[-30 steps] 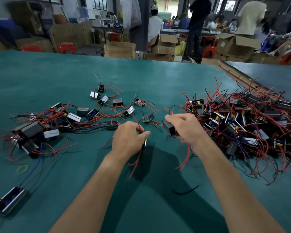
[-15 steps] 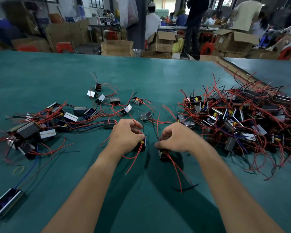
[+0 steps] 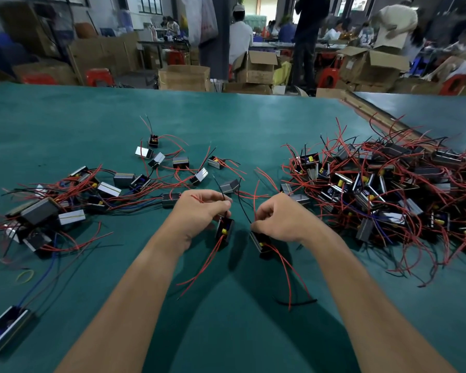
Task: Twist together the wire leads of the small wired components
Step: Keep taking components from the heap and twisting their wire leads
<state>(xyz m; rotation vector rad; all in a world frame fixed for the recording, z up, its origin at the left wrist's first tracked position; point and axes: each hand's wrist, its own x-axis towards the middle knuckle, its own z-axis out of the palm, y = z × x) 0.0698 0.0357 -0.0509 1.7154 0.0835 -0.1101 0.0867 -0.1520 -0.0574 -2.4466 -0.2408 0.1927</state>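
teal table top [image 3: 226,343] lies nearest you, open between your forearms, with a short scrap of black wire [image 3: 296,302] on it to the right. at the lower left a longer component [image 3: 6,328] is cut off by the frame, and a yellow rubber band [image 3: 24,275] lies past it.

your left hand [image 3: 197,214] has its fingers curled, thumb and forefinger pinching a thin black lead [image 3: 223,197] that rises from the left component [image 3: 224,231]. that component is a small black box, open on one face, with a yellow part inside and red wires trailing toward you. your right hand [image 3: 283,219] is curled too, its fingertips pinching a second black lead [image 3: 243,208] together with a red one, above the right component [image 3: 261,242]. this is a like black box with a pale striped side, partly hidden under the hand. the two boxes are near each other but apart. you cannot tell whether they rest on the table or hang just off it.

farther out, a loose scatter of components [image 3: 113,191] spreads to your left, and a dense pile [image 3: 388,189] tangled in red wire runs off the right edge. between them the surface is open up to the far table edge. a raised strip [image 3: 361,109] runs along the table's right edge. beyond stand cardboard boxes [image 3: 183,76], red stools and people, all too blurred to make out.
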